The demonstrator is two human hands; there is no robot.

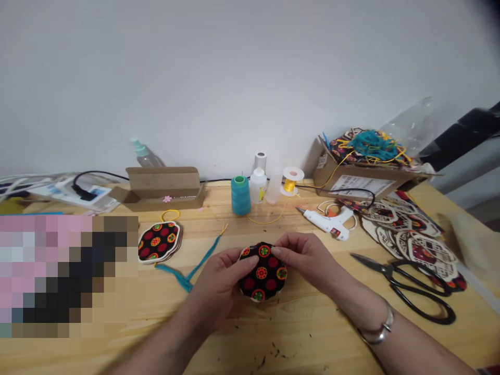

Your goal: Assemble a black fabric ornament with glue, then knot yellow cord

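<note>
Your silver bangle (377,330) sits nearest, on the right wrist. Just beyond it, the fabric-covered disc (262,275) is held only by its edges, so it may well slip or its cloth may pull askew if either pinch loosens. Your left hand (219,284) grips its left rim with the fingers half curled, and your right hand (308,256) pinches the top edge. It hangs low over the wooden table (312,333). Farther off lie the scissors (406,284), a teal tassel (195,268) and the glue gun (328,221).
</note>
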